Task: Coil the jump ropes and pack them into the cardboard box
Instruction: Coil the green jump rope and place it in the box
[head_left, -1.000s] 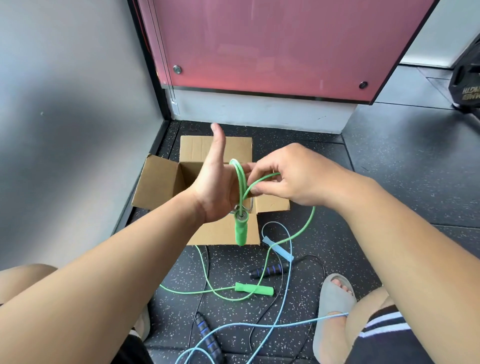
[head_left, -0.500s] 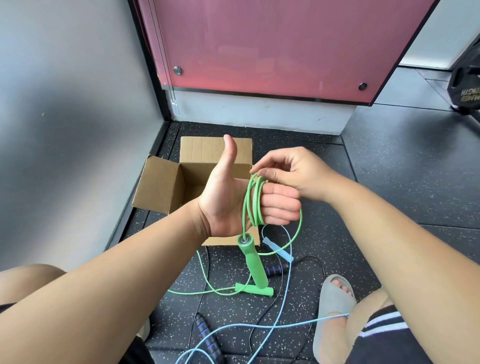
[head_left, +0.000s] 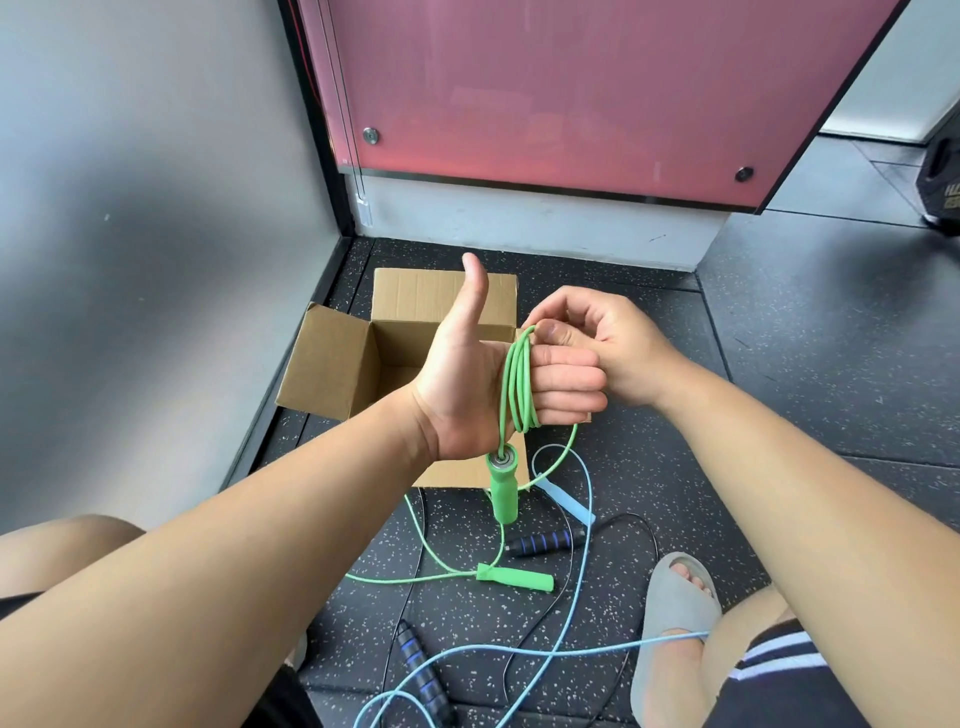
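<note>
My left hand (head_left: 467, 379) is held palm-up above the open cardboard box (head_left: 332, 364), thumb raised, with several loops of the green jump rope (head_left: 515, 384) wound around its fingers. One green handle (head_left: 503, 486) dangles below the palm. My right hand (head_left: 613, 348) pinches the green cord at the top of the loops. The loose cord trails down to the second green handle (head_left: 517, 578) on the floor. A light blue rope (head_left: 582, 525) and a black rope with blue-striped handles (head_left: 540, 544) lie tangled on the floor below.
The box sits in a corner between a grey wall (head_left: 130, 260) on the left and a pink panel (head_left: 571, 88) behind. My knees and a grey slipper (head_left: 670, 613) frame the ropes on the speckled black floor. A dark object (head_left: 943, 182) stands at the far right.
My right hand has carried the green cord around my left hand, adding loops. The hanging handle dropped lower below the palm, and slack on the floor has shortened.
</note>
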